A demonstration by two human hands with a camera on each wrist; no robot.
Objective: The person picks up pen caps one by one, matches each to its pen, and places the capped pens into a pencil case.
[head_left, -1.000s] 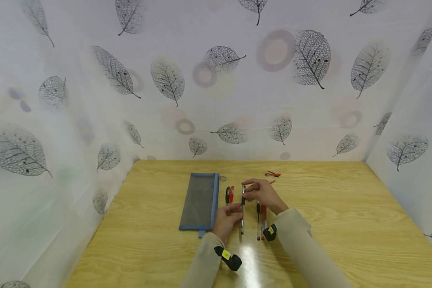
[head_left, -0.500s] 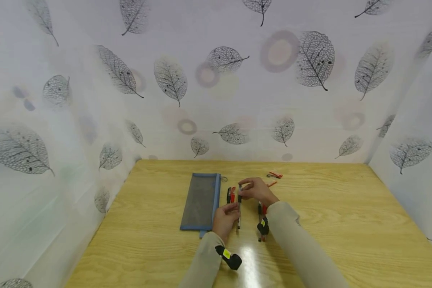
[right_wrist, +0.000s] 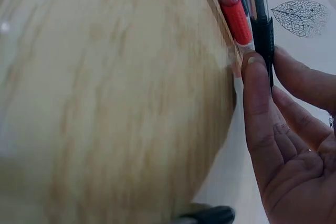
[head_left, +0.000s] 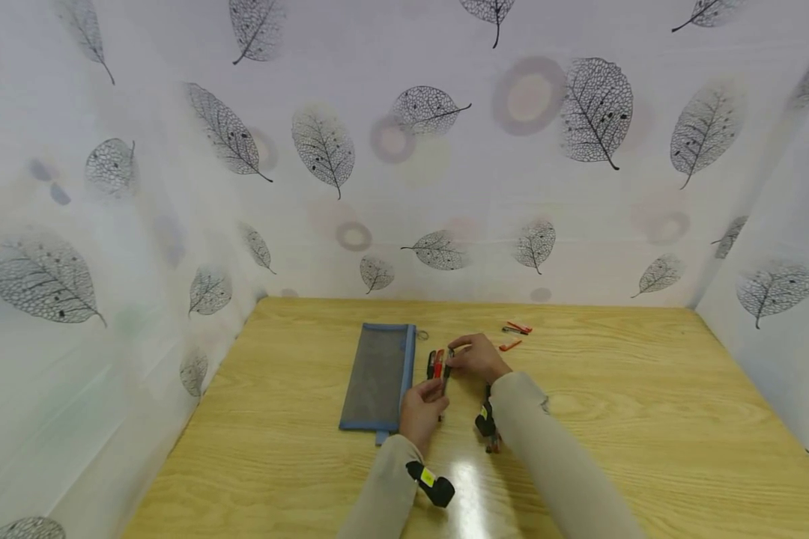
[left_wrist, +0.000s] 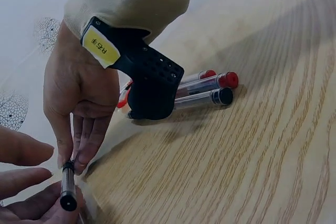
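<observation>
In the head view my right hand (head_left: 475, 358) pinches the upper end of a black gel pen (right_wrist: 262, 38) between thumb and fingers. My left hand (head_left: 421, 415) holds the same pen lower on its clear barrel, with fingers on either side. The left wrist view shows the pen's black end plug (left_wrist: 68, 202) facing the camera. Close on the pen's left lie a red gel pen (head_left: 439, 362) and another black pen (head_left: 431, 364), partly hidden by my left fingers. Under my right wrist are several more clear-barrelled pens (left_wrist: 205, 83).
A grey mesh pouch (head_left: 377, 378) with blue edging lies flat to the left of my left hand. Small red and dark pieces (head_left: 516, 328) lie beyond my right hand, with another red piece (head_left: 510, 345) nearer. A leaf-patterned curtain (head_left: 404, 172) surrounds the wooden table (head_left: 634, 397).
My right hand has carried the black gel pen leftward, up against the red and black pens. My left hand has stayed nearly in place. The pouch has not moved on the table.
</observation>
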